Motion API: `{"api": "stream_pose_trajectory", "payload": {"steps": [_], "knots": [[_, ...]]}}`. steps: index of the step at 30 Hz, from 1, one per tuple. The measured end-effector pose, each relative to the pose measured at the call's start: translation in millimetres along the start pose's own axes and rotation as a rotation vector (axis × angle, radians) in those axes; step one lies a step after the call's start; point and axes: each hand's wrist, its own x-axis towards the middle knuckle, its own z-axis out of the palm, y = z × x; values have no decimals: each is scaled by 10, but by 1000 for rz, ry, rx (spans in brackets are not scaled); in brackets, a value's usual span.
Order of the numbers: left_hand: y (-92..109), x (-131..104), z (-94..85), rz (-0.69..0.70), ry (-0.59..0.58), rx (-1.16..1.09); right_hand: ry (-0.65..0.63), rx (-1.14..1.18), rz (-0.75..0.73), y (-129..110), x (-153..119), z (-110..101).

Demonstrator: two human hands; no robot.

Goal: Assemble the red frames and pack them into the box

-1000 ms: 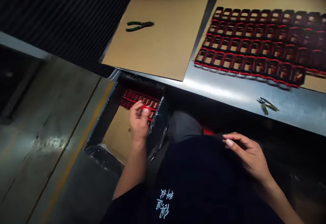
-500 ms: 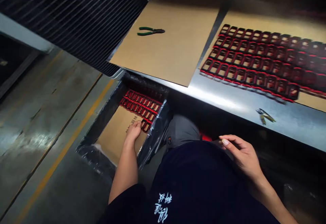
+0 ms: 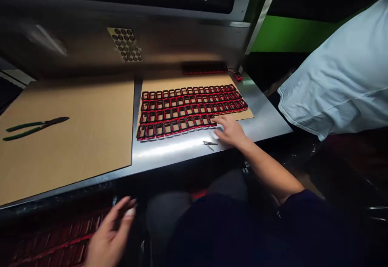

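Observation:
My right hand [image 3: 232,131] reaches over the metal bench, with index finger and thumb at the right end of the front row, around the last small black and red rectangular frame [image 3: 211,119]. Its fingertips seem to grip that piece. My left hand [image 3: 110,232], slightly blurred, hovers at the bench's front edge with thumb and index finger apart and nothing visible between them. Beneath it at lower left, more red and black frames [image 3: 60,240] lie in dark rows, smeared by motion. Several rows of the frames [image 3: 182,111] cover a cardboard sheet on the bench.
Green-handled pliers [image 3: 39,127] lie on a cardboard sheet [image 3: 100,137] at left. A small metal tool [image 3: 209,143] sits near the bench edge [image 3: 160,157]. A sheet of round stickers [image 3: 126,44] is on the back panel. Another person's pale sleeve [image 3: 342,77] is at right.
The view has swung right. My left hand has come away from the frames in the lined box. My right hand has moved from my lap to the front row on the bench.

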Motion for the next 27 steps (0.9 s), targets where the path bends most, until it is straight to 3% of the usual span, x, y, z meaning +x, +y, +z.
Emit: {"api": "stream_pose_trajectory", "payload": {"steps": [2, 4, 7, 10, 13, 14, 16, 20, 23, 27], "knots": [[470, 23, 369, 104, -203, -115, -38, -55, -28, -88, 95, 196], [864, 22, 665, 227, -328, -178, -57, -113, -26, -146, 156, 354], [1182, -13, 894, 310, -501, -247, -62, -184, -4, -151, 172, 353], [1288, -65, 983, 193, -561, -465, -39, -236, 6, -215, -47, 148], [1409, -109, 1105, -91, -518, -902, -56, -253, -47, -479, -550, 56], [1466, -113, 1156, -189, -507, -1021, -102, -248, -112, -596, -743, 85], [1576, -99, 1246, -367, -473, -1147, -262, -240, -379, -813, -1088, 205], [1623, -31, 1282, -658, -346, -1208, -219, -112, -490, -951, -1407, 423], [1528, -41, 1191, -703, -416, -1239, -187, 236, -455, -809, -1379, 435], [1487, -163, 1080, -510, -608, -1264, -412, 687, -174, -703, -1298, 429]]}}
